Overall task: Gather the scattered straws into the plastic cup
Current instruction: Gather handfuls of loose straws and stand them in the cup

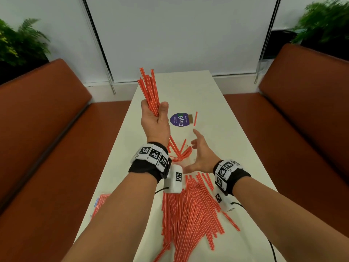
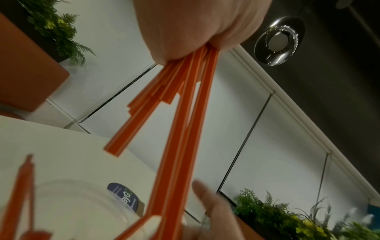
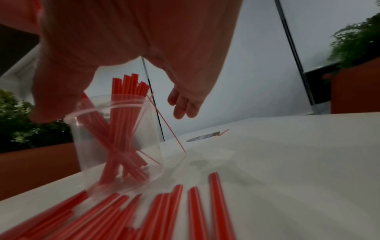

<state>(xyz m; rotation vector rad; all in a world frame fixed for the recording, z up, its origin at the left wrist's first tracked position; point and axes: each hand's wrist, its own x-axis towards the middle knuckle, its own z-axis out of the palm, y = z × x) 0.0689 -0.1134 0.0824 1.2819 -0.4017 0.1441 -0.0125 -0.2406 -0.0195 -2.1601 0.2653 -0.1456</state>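
My left hand (image 1: 156, 112) is raised above the white table (image 1: 217, 103) and grips a bundle of red straws (image 1: 149, 86) that points up and away. The bundle's lower ends (image 2: 185, 113) hang over the clear plastic cup (image 3: 117, 146). The cup stands mid-table with several straws inside and looks tilted. My right hand (image 1: 190, 150) is open around the cup, its fingers (image 3: 182, 107) spread past the rim; I cannot tell if the thumb touches it. A big pile of loose straws (image 1: 188, 208) lies near me.
A single straw (image 1: 195, 119) lies beside a round purple sticker (image 1: 179, 119) further up the table. A packet of straws (image 1: 100, 203) sits at the table's left edge. Orange benches (image 1: 47, 110) flank both long sides, with plants (image 1: 18, 44) behind.
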